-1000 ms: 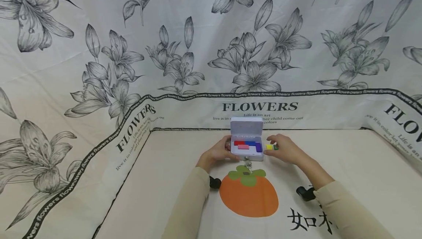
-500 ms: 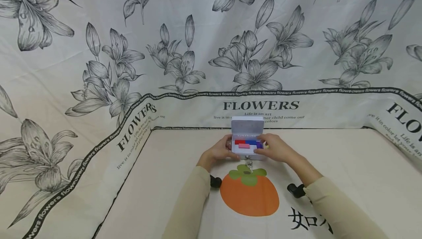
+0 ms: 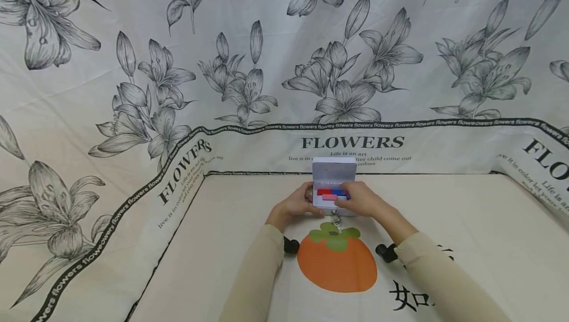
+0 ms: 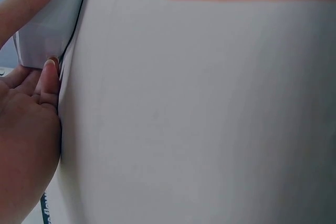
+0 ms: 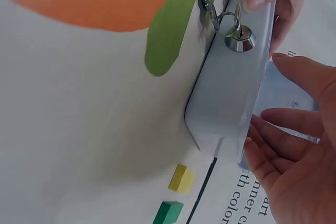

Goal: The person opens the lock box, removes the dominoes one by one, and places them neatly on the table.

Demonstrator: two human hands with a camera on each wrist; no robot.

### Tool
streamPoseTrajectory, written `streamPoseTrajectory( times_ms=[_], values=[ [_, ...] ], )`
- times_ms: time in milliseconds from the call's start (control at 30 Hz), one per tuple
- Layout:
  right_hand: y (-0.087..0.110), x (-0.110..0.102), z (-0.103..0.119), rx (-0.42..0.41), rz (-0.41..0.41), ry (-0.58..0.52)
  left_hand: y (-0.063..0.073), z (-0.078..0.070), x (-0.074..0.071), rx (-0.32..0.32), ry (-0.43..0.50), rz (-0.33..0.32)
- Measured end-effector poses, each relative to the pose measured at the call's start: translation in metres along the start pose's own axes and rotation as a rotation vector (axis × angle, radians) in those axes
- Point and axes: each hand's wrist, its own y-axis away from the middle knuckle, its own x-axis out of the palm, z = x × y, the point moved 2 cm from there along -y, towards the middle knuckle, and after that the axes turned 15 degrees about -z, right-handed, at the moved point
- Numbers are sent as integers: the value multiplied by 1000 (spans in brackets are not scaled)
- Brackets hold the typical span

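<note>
A small white metal box [image 3: 334, 168] stands on the table with its lid raised. A red block [image 3: 324, 192], a blue block [image 3: 337, 192] and a pink block [image 3: 330, 197] lie inside. My left hand [image 3: 295, 201] grips the box's left end, thumb on the front wall. My right hand [image 3: 362, 198] reaches over the right side of the box. In the right wrist view its thumb and fingers are spread apart, some fingertips hidden behind the rim. It covers the purple block seen earlier. A key [image 5: 240, 19] sits in the front lock [image 5: 240, 41].
A yellow block [image 5: 182, 178] and a green block [image 5: 169, 212] lie on the table beside the box's right end. The printed cloth [image 3: 335, 262] shows an orange persimmon in front of the box. A flower-printed curtain [image 3: 249, 154] rises behind it.
My right hand has moved left from beside the yellow and green blocks to over the box's right side, covering the purple block. My left hand keeps its grip on the box.
</note>
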Motion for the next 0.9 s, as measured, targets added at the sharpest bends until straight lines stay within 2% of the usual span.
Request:
streamPoseTrajectory(
  times_ms=[400, 900],
  values=[
    [-17, 22, -2, 91, 53, -8, 0, -1, -1, 13, 25, 3],
    [-23, 35, 10, 62, 56, -56, 1, -2, -1, 29, 67, 10]
  ],
)
